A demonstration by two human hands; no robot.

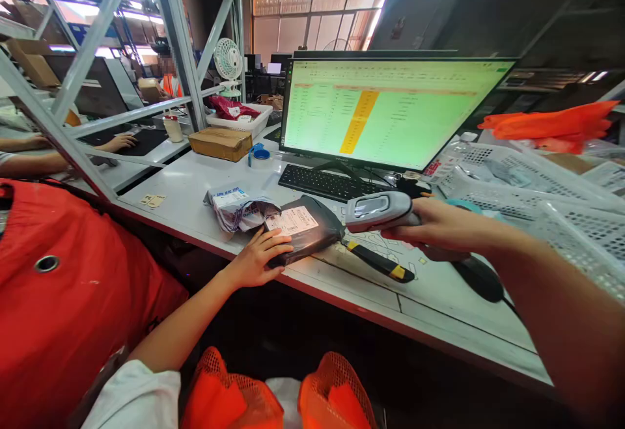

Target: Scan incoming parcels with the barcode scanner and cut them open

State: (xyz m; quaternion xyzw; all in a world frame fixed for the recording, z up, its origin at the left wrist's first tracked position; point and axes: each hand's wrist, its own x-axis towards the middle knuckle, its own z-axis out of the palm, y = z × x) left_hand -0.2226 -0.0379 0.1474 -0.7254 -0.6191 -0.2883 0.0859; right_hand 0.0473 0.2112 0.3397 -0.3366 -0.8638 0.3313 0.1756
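Observation:
My left hand point(261, 254) lies with its fingers stretched over the left end of a black plastic parcel point(322, 224), which bears a white shipping label point(295, 219). In my right hand point(439, 224), raised above the desk, is a grey barcode scanner point(378, 211), its head facing left over the parcel's right side. A dark rounded end with a cable shows below that hand. Touching the parcel's left side is a crumpled grey-white mailing bag point(239, 207). A black-and-yellow handled tool point(383, 263) lies at the parcel's right; its far end is hidden.
Behind the parcel stand a keyboard point(327, 183) and a monitor point(390, 113). A cardboard box point(221, 143) and blue tape roll point(261, 154) sit farther back. White baskets point(551, 175) crowd the right. A red bag point(73, 299) fills the left foreground. Another person's hand point(120, 143) rests beyond the metal frame.

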